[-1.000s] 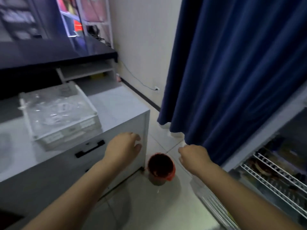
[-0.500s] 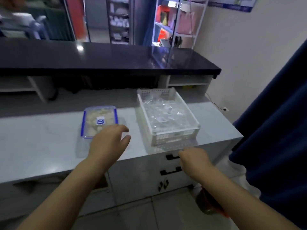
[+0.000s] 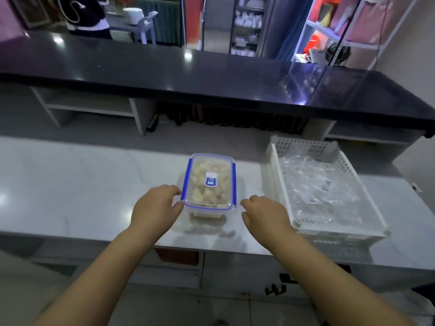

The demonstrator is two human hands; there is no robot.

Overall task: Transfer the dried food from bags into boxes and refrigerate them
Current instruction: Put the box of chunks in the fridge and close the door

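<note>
Box [image 3: 209,182] sits on the white bench [image 3: 82,184], close to the near edge and square to the person, with a hand on either side of it. Left hand [image 3: 156,209] is at the near-left corner, fingers loosely bent, thumb tip right by the blue clip [image 3: 184,184]. Touching or a hair short, I can't call it, but nothing is gripped. Right hand [image 3: 264,214] hovers just beside the right wall with a clear gap showing, fingers half curled and holding nothing. That reads to me as a two-sided pick-up: one palm per long side, because a full box carries steadier that way on the walk to the fridge.

Now the box itself: clear plastic, rectangular, lid on, blue clips along both long sides, a small blue label [image 3: 211,178] in the middle of the lid. Through it you can see pale cream lumps of food [image 3: 200,196] packed nearly to the top. The clips look down as far as I can see, so filling seems done for this one and chilling is what's left.

Off to the right, well apart from the box, a white basket [image 3: 339,228] holds crumpled clear bags [image 3: 317,187], empty by the look of them, probably parked there out of the way of the lift
</note>
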